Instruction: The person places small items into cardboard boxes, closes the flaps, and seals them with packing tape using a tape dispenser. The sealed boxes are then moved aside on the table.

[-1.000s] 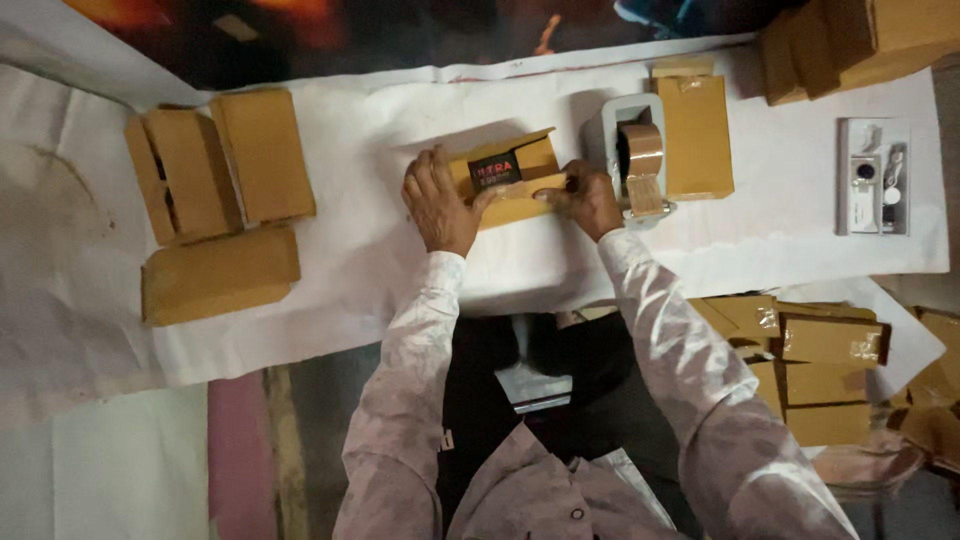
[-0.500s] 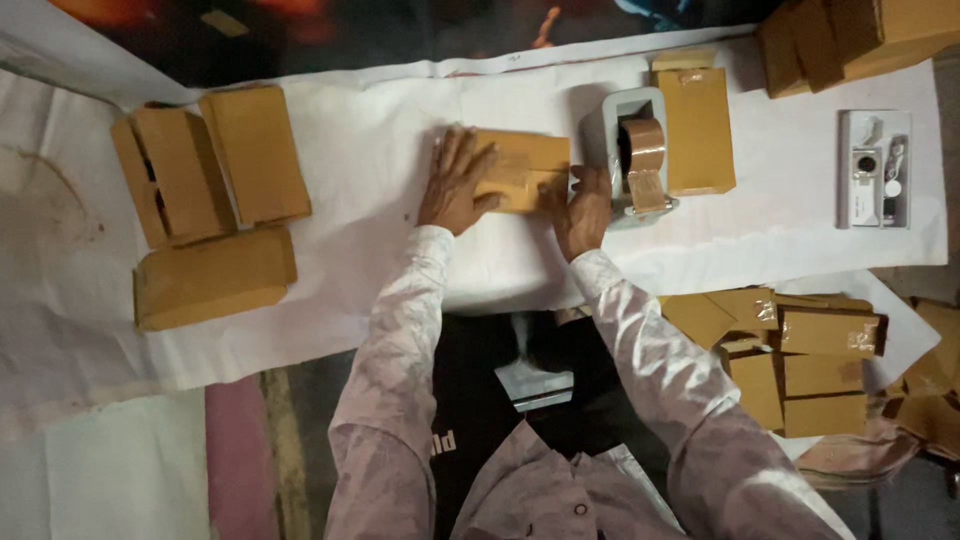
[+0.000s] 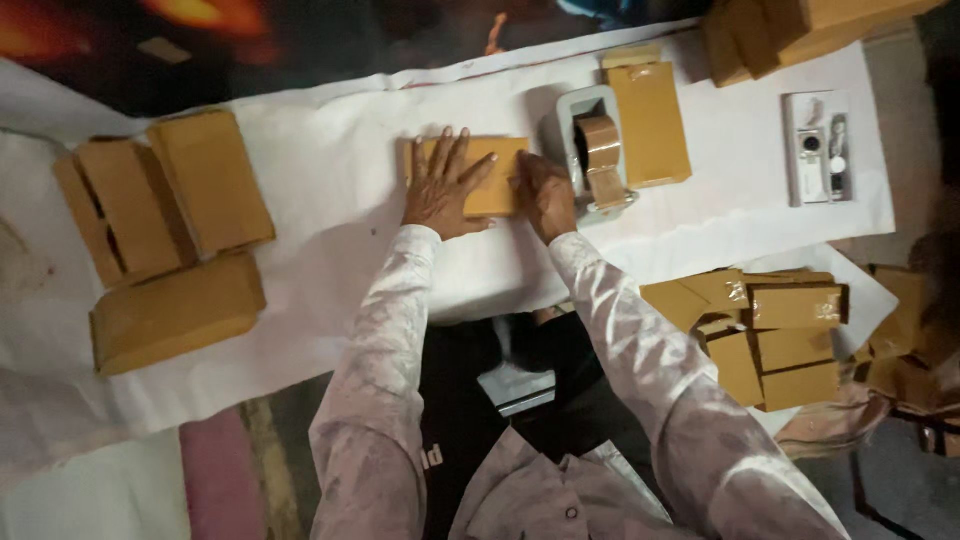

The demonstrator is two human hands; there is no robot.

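Finished brown boxes (image 3: 165, 240) sit at my far left on the desk (image 3: 330, 200). My left hand (image 3: 440, 190) lies flat, fingers spread, pressing the small cardboard box (image 3: 500, 165) shut mid-desk; my right hand (image 3: 548, 195) grips its end. Sealing seems next, needing tape from the dispenser (image 3: 598, 165) just right

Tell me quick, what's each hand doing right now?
Left hand: open, fingers spread flat on the brown box.
Right hand: pressed against the box's right end; open or closed cannot be told.
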